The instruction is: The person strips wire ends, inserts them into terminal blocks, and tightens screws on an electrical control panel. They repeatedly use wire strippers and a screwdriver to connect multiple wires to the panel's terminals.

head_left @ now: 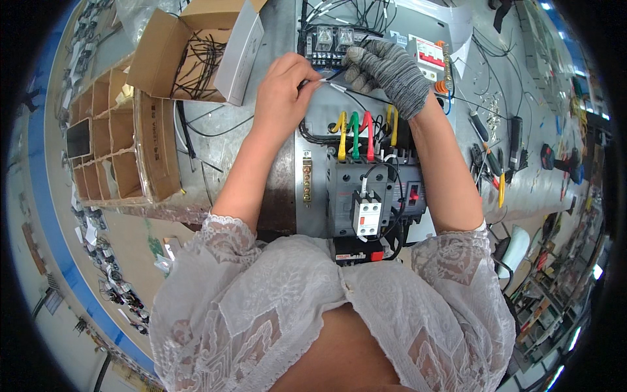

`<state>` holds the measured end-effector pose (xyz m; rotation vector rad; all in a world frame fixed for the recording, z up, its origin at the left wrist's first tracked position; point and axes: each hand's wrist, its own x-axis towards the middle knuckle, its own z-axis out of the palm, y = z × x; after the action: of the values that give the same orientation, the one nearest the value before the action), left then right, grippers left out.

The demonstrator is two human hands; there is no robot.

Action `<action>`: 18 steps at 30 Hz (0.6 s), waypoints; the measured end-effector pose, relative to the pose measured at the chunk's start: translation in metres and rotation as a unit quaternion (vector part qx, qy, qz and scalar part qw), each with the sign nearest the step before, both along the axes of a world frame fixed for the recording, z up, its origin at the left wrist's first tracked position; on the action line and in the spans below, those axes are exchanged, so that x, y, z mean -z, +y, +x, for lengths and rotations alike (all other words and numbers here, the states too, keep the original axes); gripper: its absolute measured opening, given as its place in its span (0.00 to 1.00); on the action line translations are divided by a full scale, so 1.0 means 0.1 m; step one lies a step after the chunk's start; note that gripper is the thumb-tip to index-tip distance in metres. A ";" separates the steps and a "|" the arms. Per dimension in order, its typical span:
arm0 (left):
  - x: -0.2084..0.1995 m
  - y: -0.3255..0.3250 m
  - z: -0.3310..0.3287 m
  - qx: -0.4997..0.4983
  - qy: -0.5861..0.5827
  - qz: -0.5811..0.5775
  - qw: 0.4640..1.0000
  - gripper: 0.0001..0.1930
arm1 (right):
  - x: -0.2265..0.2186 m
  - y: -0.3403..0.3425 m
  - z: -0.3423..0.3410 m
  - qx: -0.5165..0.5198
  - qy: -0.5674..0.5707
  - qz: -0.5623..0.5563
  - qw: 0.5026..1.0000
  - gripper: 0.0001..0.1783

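My left hand [284, 98], bare, pinches a thin black wire with a white sleeve [337, 87] between thumb and forefinger. Close by on the right is my right hand [392, 72] in a grey knitted glove. Its fingers are curled together in front of the relays; what they grip is hidden. Two clear-topped relays [334, 39] sit in black sockets just beyond the hands. Nearer to me, yellow, green and red wires [354, 134] bend down into a grey contactor [346, 179]. A small white auxiliary block [368, 214] is on its front.
An open cardboard box [225, 55] with short black wires stands at left, beside a divided carton [108, 153]. A breaker with red levers [428, 55] sits beyond my right hand. Screwdrivers [480, 127] and a blue-black power tool [565, 162] lie at right.
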<state>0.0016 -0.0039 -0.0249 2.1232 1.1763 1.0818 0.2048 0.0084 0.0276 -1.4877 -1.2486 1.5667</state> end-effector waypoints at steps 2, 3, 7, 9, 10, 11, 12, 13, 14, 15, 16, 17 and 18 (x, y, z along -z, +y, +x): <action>0.01 0.01 0.00 0.001 -0.003 -0.004 1.000 0.06 | 0.02 0.01 0.02 -0.005 0.004 0.006 1.000 0.15; 0.00 0.00 0.00 -0.003 -0.005 0.001 1.000 0.06 | 0.03 0.01 0.01 0.006 -0.002 0.019 1.000 0.15; -0.04 0.00 0.06 -0.010 -0.001 0.023 1.000 0.07 | 0.03 0.00 -0.06 0.035 -0.024 0.043 0.998 0.16; -0.05 0.00 0.07 -0.012 0.012 0.025 1.000 0.07 | 0.00 -0.01 -0.08 0.042 -0.022 0.051 0.998 0.16; -0.07 0.00 0.07 -0.013 0.021 0.021 0.999 0.07 | 0.00 -0.02 -0.09 0.044 -0.014 0.059 0.997 0.16; -0.08 0.00 0.07 -0.015 0.029 0.017 0.999 0.07 | 0.00 -0.02 -0.09 0.046 -0.007 0.068 0.997 0.16; -0.11 0.02 0.08 -0.009 0.033 0.025 0.999 0.07 | 0.00 -0.02 -0.07 0.042 -0.011 0.076 0.996 0.16; -0.15 0.04 0.07 -0.004 0.036 0.032 0.999 0.07 | 0.01 -0.01 -0.05 0.039 -0.014 0.083 0.996 0.15; -0.19 0.05 0.07 0.002 0.039 0.040 0.998 0.08 | 0.02 0.00 -0.03 0.035 -0.018 0.091 0.995 0.15; -0.21 0.06 0.08 0.006 0.033 0.041 0.999 0.07 | 0.02 0.01 -0.01 0.030 -0.023 0.093 0.995 0.15; -0.23 0.07 0.08 0.009 0.027 0.042 0.999 0.07 | 0.02 0.01 0.01 0.024 -0.028 0.095 0.995 0.14; -0.25 0.08 0.09 0.013 0.021 0.044 0.999 0.07 | 0.01 0.02 0.02 0.018 -0.032 0.098 0.995 0.14; -0.27 0.10 0.11 0.021 0.015 0.041 0.999 0.07 | 0.02 0.01 0.01 0.023 -0.014 0.100 0.995 0.14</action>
<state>0.0125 0.0059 0.0017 2.2237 1.1145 1.1001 0.2063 0.0094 0.0257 -1.4039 -1.3356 1.3531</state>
